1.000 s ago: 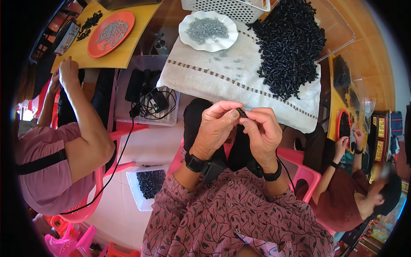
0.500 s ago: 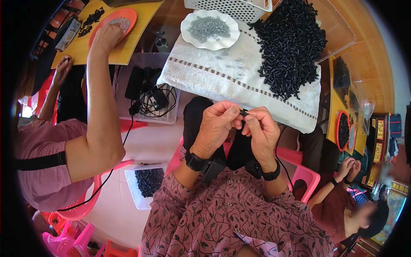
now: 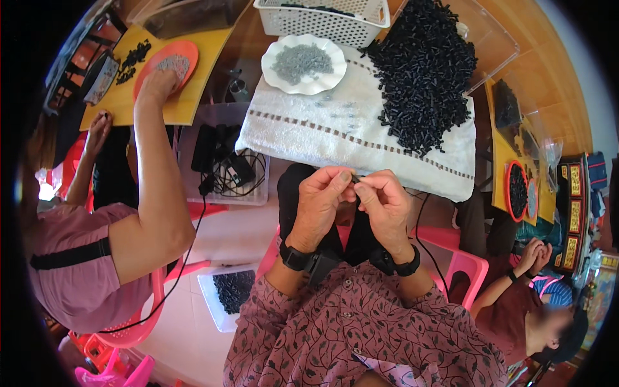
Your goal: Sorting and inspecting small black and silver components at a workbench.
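Observation:
My left hand (image 3: 320,205) and my right hand (image 3: 385,208) meet in front of me, just below the towel's near edge. Both are closed in a pinch, thumbs on top, with a small black cylindrical piece (image 3: 354,180) between the fingertips; the fingers cover most of it. Beyond them, a white towel (image 3: 303,145) with a dark checked stripe covers the table. A large heap of similar black pieces (image 3: 422,77) lies on its right. At its far left stands a white wavy-rimmed plate (image 3: 273,76) of small clear pieces (image 3: 303,62), with a few more loose on the towel.
A white perforated basket (image 3: 322,24) stands behind the plate. Left of my knees, a clear bin (image 3: 258,193) holds black cables and an adapter. A co-worker's hand (image 3: 159,85) reaches into an orange plate (image 3: 188,53). On the floor sits a tub (image 3: 209,303) of black pieces.
My hands have shifted slightly left and stay pinched together, and less of the black piece shows between them. The whole view has shifted slightly, bringing more of the basket into sight.

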Available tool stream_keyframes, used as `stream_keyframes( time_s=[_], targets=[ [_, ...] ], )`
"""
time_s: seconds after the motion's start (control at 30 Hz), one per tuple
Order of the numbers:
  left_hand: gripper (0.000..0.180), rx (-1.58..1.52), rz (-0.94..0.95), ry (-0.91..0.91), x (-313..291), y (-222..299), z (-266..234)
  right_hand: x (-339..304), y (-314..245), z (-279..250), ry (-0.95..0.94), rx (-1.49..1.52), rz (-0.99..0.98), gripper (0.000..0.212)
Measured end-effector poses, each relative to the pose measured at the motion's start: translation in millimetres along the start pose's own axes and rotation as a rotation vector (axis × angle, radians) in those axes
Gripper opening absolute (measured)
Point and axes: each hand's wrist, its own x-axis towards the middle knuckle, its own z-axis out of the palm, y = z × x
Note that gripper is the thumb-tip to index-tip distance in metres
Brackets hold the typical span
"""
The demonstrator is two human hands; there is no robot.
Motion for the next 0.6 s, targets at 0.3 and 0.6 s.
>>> stream_keyframes(
  time_s=[0.3, 0.6],
  targets=[
    [0.019, 0.057, 0.027, -0.012, 2, -1, -1, 3, 6, -2, 0.037, -0.249, -0.121, 0.014],
    [0.019, 0.055, 0.017, 0.090, 5, -1, -11, 19, 14, 5, 0.003, -0.304, -0.288, 0.014]
  ],
)
